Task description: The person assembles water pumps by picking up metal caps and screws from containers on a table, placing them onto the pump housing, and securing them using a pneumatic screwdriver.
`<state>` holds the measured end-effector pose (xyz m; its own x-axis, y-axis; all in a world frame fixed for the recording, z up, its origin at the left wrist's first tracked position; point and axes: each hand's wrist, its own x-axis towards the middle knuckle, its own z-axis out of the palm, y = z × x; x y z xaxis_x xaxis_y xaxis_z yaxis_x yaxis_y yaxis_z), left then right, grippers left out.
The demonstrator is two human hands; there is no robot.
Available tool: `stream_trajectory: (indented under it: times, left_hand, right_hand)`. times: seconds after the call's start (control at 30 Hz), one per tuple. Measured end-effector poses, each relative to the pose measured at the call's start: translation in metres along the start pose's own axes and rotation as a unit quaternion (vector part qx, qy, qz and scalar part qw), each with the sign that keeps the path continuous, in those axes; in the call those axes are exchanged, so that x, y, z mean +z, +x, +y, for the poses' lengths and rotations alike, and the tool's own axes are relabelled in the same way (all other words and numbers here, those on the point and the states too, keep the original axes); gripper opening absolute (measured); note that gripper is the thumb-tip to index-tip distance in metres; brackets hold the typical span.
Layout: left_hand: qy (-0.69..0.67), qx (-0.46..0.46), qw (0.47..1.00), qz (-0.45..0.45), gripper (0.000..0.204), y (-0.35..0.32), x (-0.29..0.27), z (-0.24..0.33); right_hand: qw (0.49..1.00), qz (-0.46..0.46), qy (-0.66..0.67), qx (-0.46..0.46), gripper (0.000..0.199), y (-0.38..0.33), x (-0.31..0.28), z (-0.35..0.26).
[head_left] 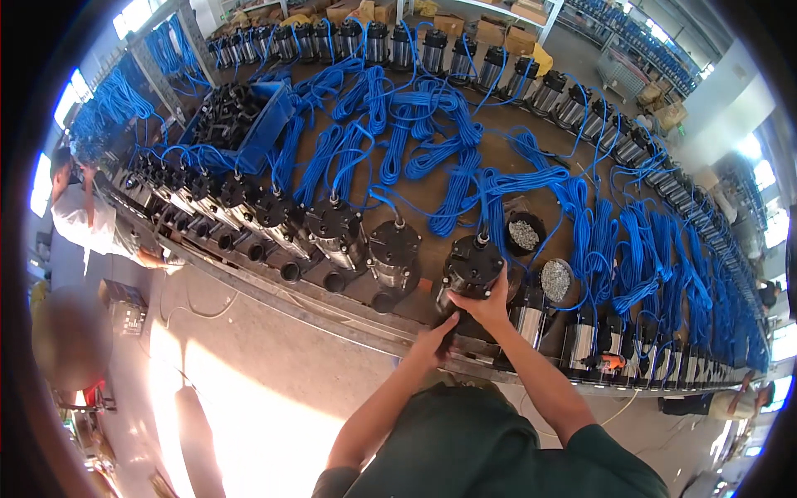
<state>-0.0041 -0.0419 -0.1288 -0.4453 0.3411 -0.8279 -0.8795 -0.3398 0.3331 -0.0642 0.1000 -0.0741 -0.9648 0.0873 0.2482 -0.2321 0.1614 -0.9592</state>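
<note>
Directly before me on the bench stands a submersible pump (471, 264) with a round black top, a shiny metal body and a blue cable rising from it. My right hand (488, 304) grips the right and near side of its black top. Lower down, at the bench's front edge, my left hand (432, 340) is closed around a black fitting (450, 324) on the pump's near side; the fingers partly cover it. Just left is another pump (393, 253), untouched. Two round containers of small metal parts, one dark (525, 232) and one lighter (555, 280), sit to the right.
Bundled blue cables (432, 124) cover much of the bench. Rows of pumps (249, 203) line its edges. A blue crate (270, 124) holds black parts at the left. An orange-and-black tool (612, 362) lies at the right front edge. Another person (87, 212) stands at far left.
</note>
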Motion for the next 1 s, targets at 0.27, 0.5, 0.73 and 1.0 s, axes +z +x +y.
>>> stream_trajectory:
  times: [0.27, 0.5, 0.73, 1.0]
  left_hand:
    - [-0.010, 0.162, 0.985, 0.049, 0.027, 0.079, -0.034, -0.026]
    - [0.087, 0.185, 0.976, 0.079, 0.026, 0.072, -0.015, 0.010]
    - [0.292, 0.403, 0.857, 0.135, 0.027, 0.113, -0.032, -0.002]
    - [0.437, 0.627, 0.638, 0.096, 0.012, 0.132, -0.096, -0.062]
  right_hand:
    - [0.993, -0.069, -0.090, 0.010, 0.101, -0.010, -0.004, 0.026]
    - [0.959, -0.089, -0.248, 0.104, 0.085, -0.024, -0.067, 0.036]
    - [0.905, -0.004, -0.409, 0.115, 0.045, -0.050, -0.081, 0.061]
    - [0.863, 0.044, -0.456, 0.212, 0.040, -0.029, -0.066, 0.084]
